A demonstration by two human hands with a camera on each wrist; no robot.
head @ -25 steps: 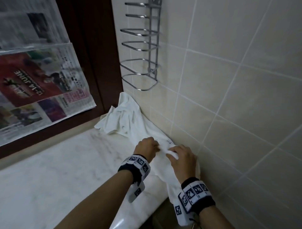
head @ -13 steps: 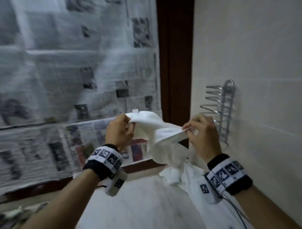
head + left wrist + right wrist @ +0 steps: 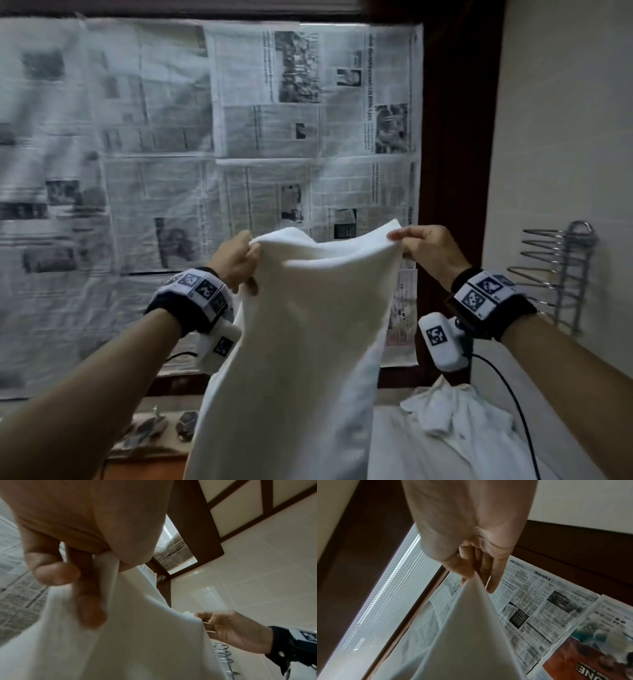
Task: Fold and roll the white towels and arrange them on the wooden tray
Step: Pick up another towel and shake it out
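Background: newspaper sheets [image 3: 212,144] cover the far window inside a dark wooden frame [image 3: 455,171]; pale tiled wall on the right.
Surface: a pale counter [image 3: 394,445] lies low and near, to the right.
Held towel: a white towel [image 3: 308,342] hangs upright in mid-air between the hands, its top edge stretched across, the rest falling out of the bottom of the head view.
Left hand: the left hand [image 3: 236,262] has fingers curled over the towel's top left corner, thumb clamping the cloth.
Right hand: the right hand [image 3: 430,248] pinches the top right corner between thumb and fingertips.
Other towels: a crumpled white towel pile [image 3: 459,411] lies on the counter at the right, against the wall.
Rack: a metal wire rack [image 3: 565,274] is fixed to the right wall.
Left wrist view only: the left fingers [image 3: 91,601] wrap in front of the cloth; the right hand [image 3: 240,631] shows across the towel, with ceiling panels above.
Right wrist view only: a mesh window screen [image 3: 385,601] beside the papers, and a readable headline, "Iklaneka".
Head view only: small dark objects [image 3: 186,425] on the near ledge, too blurred to identify.
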